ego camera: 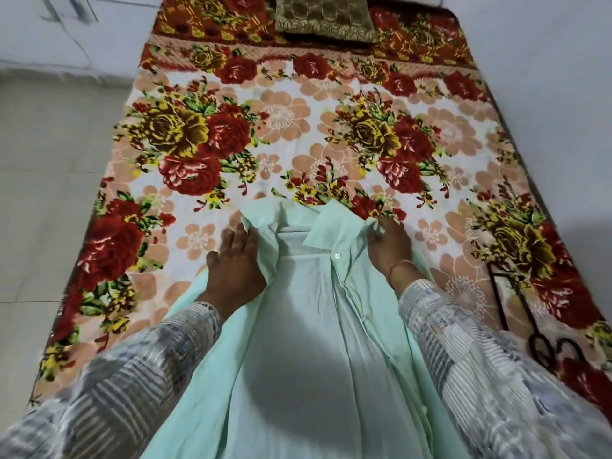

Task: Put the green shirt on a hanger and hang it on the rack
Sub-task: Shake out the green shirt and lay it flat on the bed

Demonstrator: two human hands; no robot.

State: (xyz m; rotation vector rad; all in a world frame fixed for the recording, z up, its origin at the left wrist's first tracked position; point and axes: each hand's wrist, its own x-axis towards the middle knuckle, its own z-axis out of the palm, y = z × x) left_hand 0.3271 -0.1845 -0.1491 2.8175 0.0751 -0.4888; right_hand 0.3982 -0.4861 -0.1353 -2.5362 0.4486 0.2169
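The pale green shirt [308,326] lies on the flowered bed cover, collar pointing away from me, front open with a white button showing. My left hand [235,263] grips the shirt's left shoulder edge. On the other side, my right hand [390,243] pinches the fabric at the right shoulder. A dark metal hanger [523,309] lies on the cover to the right of my right arm, partly cut off by the sleeve. No rack is in view.
The bed [298,127] with a red and yellow flower blanket fills the middle. A brown patterned pillow [324,18] sits at its far end. Pale tiled floor [43,193] runs along the left, a white wall along the right.
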